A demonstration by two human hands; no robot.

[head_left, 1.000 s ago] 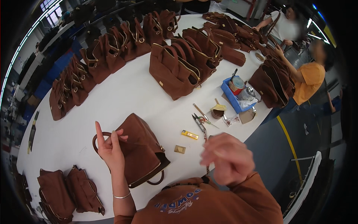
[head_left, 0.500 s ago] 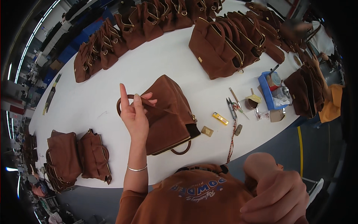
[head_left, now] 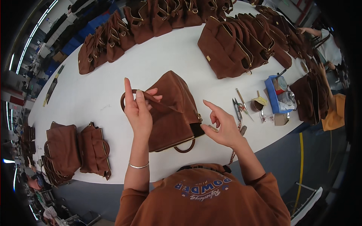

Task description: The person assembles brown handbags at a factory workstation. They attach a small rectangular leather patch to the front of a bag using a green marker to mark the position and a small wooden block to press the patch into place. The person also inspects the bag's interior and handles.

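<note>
Left hand [head_left: 139, 115] and right hand [head_left: 224, 128] at the brown bag [head_left: 169, 130], toward the table's [head_left: 94, 94] near edge.
My left curls at its handle [head_left: 123, 101], gripping or not I can't tell; my right is open; blue bin [head_left: 272, 98] near the right edge.

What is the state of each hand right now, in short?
Left hand: holding the brown bag handle.
Right hand: open, nothing clearly held.
</note>
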